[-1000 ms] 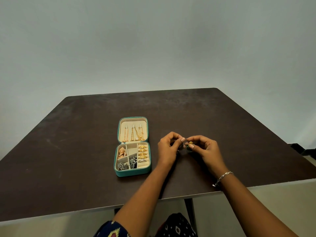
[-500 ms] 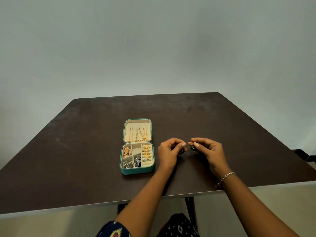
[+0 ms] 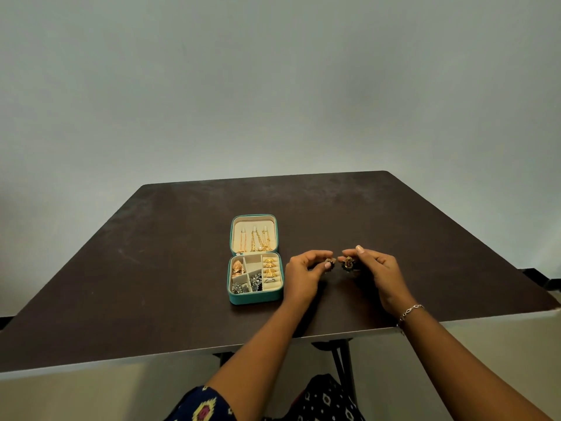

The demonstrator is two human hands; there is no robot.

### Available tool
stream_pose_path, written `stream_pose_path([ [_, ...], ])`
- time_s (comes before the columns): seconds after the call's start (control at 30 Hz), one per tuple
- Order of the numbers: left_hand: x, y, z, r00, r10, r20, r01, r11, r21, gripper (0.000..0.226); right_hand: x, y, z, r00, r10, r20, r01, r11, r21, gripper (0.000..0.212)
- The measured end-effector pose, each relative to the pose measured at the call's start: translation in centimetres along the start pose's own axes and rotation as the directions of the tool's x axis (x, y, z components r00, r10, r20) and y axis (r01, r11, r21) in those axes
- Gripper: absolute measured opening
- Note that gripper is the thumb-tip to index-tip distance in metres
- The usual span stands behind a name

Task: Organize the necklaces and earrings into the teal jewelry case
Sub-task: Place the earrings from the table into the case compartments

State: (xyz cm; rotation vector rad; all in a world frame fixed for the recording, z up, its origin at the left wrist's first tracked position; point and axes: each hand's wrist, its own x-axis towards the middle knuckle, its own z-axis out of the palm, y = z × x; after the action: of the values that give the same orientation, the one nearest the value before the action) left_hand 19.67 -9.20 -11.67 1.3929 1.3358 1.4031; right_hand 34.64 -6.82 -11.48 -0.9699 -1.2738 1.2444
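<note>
Over the bench (image 3: 151, 268), just right of the open teal jewelry case (image 3: 255, 298), the left hand (image 3: 303, 276) pinches one dark, gold-centred earring (image 3: 328, 264) and the right hand (image 3: 381, 271) pinches a second earring (image 3: 348, 264), the two held near each other, not touching, between the hands.

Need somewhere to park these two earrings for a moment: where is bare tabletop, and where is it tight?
Bare table lies left of the teal jewelry case, beyond its lid, and right of the right hand. Tight: the strip between case and left hand, and the gap between left earring and right earring.
</note>
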Motion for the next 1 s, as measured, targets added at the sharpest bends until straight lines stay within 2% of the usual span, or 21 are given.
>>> stream_pose_path([
  [0.23, 0.0, 2.1, -2.4, 0.998, 0.056, 0.031, -0.05, 0.988, -0.149, 0.021, -0.5, -0.5, 0.7, 0.998, 0.055, -0.01, -0.055, 0.998, -0.003, 0.034],
  [0.4, -0.3, 2.4, -5.4, 0.997, 0.07, 0.015, -0.067, 0.987, -0.143, 0.024, -0.7, -0.6, 1.1, 0.999, 0.05, 0.003, -0.05, 0.996, -0.078, 0.033],
  [0.53, -0.6, 2.5, -8.3, 0.996, 0.084, -0.003, -0.084, 0.992, -0.092, 0.021, -1.1, -0.8, 2.2, 0.998, 0.057, 0.016, -0.056, 0.996, -0.07, 0.028],
  [0.67, -1.2, 2.2, -11.0, 0.988, 0.093, -0.122, -0.101, 0.993, -0.064, 0.018, -1.1, -1.2, 4.0, 0.998, 0.039, 0.04, -0.036, 0.996, -0.081, 0.019],
  [0.8, -1.7, 0.6, -13.8, 0.953, 0.116, -0.28, -0.101, 0.993, 0.068, 0.019, -0.6, -1.7, 6.6, 0.995, 0.015, 0.096, 0.002, 0.985, -0.174, 0.016],
  [0.93, -2.6, -1.0, -15.5, 0.924, 0.131, -0.359, -0.091, 0.988, 0.126, 0.022, 0.4, -2.2, 9.9, 0.987, -0.016, 0.162, 0.058, 0.964, -0.259, 0.014],
  [1.0, -2.8, -1.7, -15.8, 0.921, 0.113, -0.373, -0.07, 0.99, 0.126, 0.022, 0.9, -2.3, 11.7, 0.982, -0.022, 0.186, 0.067, 0.968, -0.242, 0.014],
])
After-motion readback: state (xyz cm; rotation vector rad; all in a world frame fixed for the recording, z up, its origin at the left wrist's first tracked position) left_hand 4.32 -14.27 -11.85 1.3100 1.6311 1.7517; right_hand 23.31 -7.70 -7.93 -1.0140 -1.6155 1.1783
